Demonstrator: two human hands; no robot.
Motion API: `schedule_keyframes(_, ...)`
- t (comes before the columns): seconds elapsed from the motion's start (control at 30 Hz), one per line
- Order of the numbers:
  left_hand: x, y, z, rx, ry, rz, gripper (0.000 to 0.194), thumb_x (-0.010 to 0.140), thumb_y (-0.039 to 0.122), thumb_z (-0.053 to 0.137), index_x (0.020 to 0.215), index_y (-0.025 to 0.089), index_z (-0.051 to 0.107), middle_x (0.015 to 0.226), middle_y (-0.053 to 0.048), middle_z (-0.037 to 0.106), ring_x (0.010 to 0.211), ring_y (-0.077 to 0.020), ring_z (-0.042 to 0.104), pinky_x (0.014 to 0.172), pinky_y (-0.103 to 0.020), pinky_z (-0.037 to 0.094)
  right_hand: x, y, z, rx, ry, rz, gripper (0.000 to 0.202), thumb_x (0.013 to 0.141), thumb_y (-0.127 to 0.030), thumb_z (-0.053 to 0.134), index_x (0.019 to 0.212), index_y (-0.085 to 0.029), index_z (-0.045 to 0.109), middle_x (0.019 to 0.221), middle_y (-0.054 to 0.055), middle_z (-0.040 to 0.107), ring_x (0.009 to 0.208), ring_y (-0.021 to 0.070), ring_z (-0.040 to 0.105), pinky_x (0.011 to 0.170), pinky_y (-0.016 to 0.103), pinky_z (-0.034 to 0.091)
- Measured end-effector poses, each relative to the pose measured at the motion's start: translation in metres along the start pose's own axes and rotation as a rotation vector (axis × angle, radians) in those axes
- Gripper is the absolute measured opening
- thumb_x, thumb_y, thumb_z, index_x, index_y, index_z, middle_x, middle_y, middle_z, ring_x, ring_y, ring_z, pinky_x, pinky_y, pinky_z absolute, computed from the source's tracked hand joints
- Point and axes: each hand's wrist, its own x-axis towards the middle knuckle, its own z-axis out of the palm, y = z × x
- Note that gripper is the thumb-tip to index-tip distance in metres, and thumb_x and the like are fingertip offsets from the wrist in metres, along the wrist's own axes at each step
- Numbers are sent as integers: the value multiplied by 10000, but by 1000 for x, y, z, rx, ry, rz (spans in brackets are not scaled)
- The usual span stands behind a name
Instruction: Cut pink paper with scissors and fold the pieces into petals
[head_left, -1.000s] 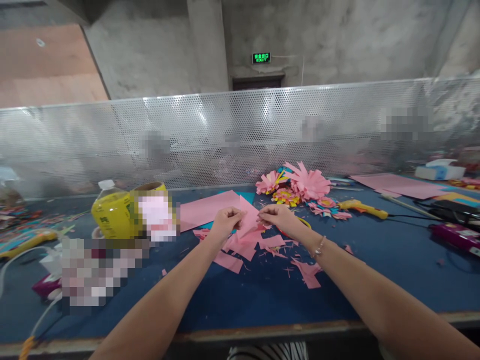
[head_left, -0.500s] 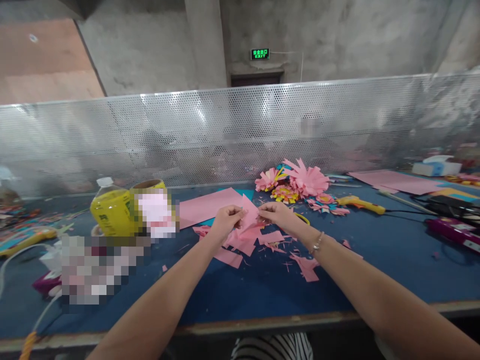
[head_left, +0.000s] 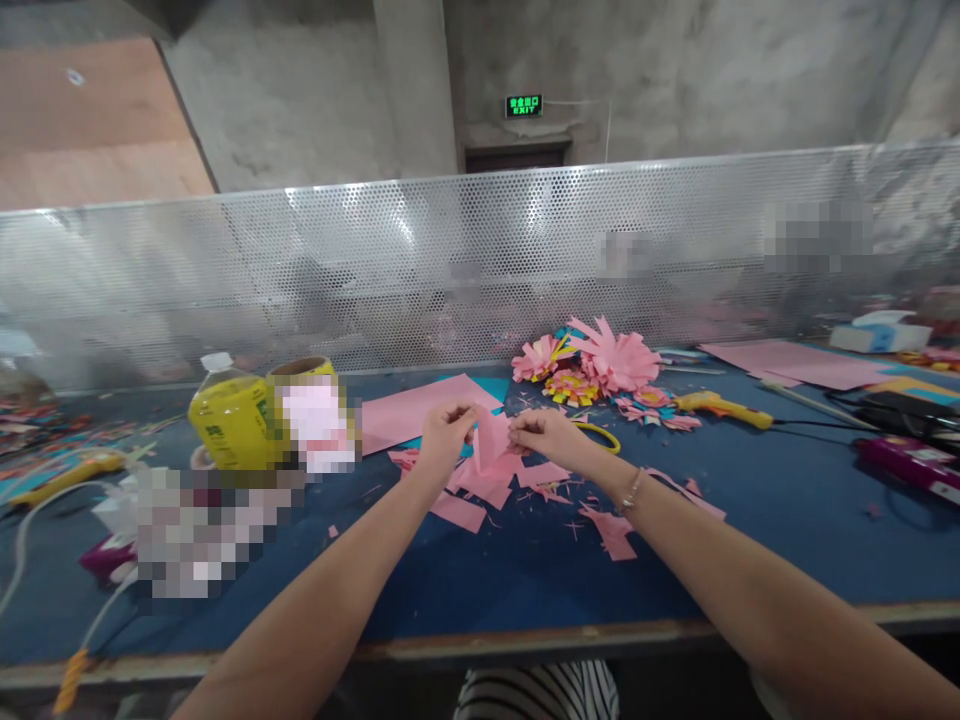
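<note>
Between my two hands, a small piece of pink paper (head_left: 492,443) stands up off the table, partly folded. My left hand (head_left: 450,432) pinches its left side with thumb and fingers. At the opposite edge, my right hand (head_left: 545,436) has its fingers closed on the same paper. Pink paper scraps (head_left: 480,485) lie in a loose heap right below both hands. Just behind my left hand rests a larger pink sheet (head_left: 409,412), partly on top of a blue sheet (head_left: 491,388).
Pink and yellow paper flowers (head_left: 619,360) sit at the back, with a yellow glue gun (head_left: 724,408) to their right. A yellow-labelled bottle (head_left: 232,425) and a tape roll (head_left: 300,368) stand on the left. A perforated metal screen (head_left: 450,270) closes off the table's far side.
The paper was a pointed, tilted shape and now looks more upright and opened out, with a fold down it. My left hand has shifted slightly left; the right has lowered a little.
</note>
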Motion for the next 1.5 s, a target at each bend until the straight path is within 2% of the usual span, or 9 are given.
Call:
schedule_keyframes(0.37, 3, -7, -3, 26, -8, 12, 143, 641, 277, 526, 592, 143, 529, 402, 48, 423, 391, -60, 383, 405, -186, 289, -4, -2, 2, -129, 8, -55, 185, 700, -283, 482, 635, -132, 566, 594, 20, 587, 549, 98, 552, 554, 222, 460)
schedule_keyframes(0.6, 1, -4, -3, 141, 10, 45, 204, 656, 328, 515, 565, 146, 515, 402, 46, 417, 387, -62, 371, 406, -194, 284, -4, 0, 4, -104, 2, -25, 180, 689, -292, 491, 645, -132, 559, 610, 28, 592, 564, 108, 563, 528, 217, 459)
schedule_keyframes(0.8, 0, 0, -4, 107, 2, 32, 194, 648, 302, 524, 537, 144, 525, 388, 50, 396, 385, -59, 355, 403, -196, 261, -4, 2, 2, -89, 14, -41, 190, 692, -302, 494, 624, -139, 564, 587, 15, 583, 557, 104, 562, 553, 222, 462)
schedule_keyframes(1.03, 7, -4, -7, 84, -38, 14, 252, 680, 351, 496, 547, 139, 520, 395, 37, 420, 390, -62, 380, 420, -194, 287, 1, 3, 1, -42, 24, 6, 200, 677, -317, 515, 606, -139, 573, 583, 25, 611, 536, 106, 560, 539, 221, 458)
schedule_keyframes(1.17, 9, -4, -7, -50, 83, -19, 283, 712, 378, 433, 689, 121, 549, 548, -5, 521, 400, -65, 412, 411, -204, 316, -2, -3, 2, -1, 67, 20, 202, 668, -329, 525, 612, -140, 572, 593, 28, 620, 538, 108, 567, 547, 225, 464)
schedule_keyframes(1.27, 6, -3, -3, -88, 151, -4, 255, 708, 359, 438, 692, 123, 531, 592, -10, 516, 468, -75, 452, 459, -206, 368, -3, -6, 2, 40, 121, 44, 196, 652, -331, 540, 620, -139, 568, 568, 19, 607, 513, 102, 557, 530, 222, 461)
schedule_keyframes(1.37, -3, 0, 6, 66, 47, -5, 198, 671, 329, 506, 674, 132, 526, 636, -16, 525, 594, -106, 502, 553, -224, 415, -2, -7, 0, 42, 164, 37, 165, 641, -307, 544, 633, -144, 571, 559, 8, 592, 514, 101, 550, 529, 222, 456)
schedule_keyframes(1.43, -9, 3, 11, 153, -68, 48, 174, 632, 303, 560, 694, 145, 522, 706, -24, 548, 678, -125, 523, 611, -234, 423, -3, -7, 0, 1, 171, 1, 129, 641, -269, 531, 630, -147, 573, 550, 0, 578, 517, 99, 539, 525, 215, 444)
schedule_keyframes(1.5, -14, 6, 15, 191, -127, 67, 193, 631, 311, 567, 734, 156, 515, 722, -22, 552, 704, -135, 532, 632, -247, 426, -4, -9, 0, -52, 172, -31, 93, 638, -217, 512, 638, -149, 575, 543, -7, 565, 515, 93, 526, 514, 204, 427)
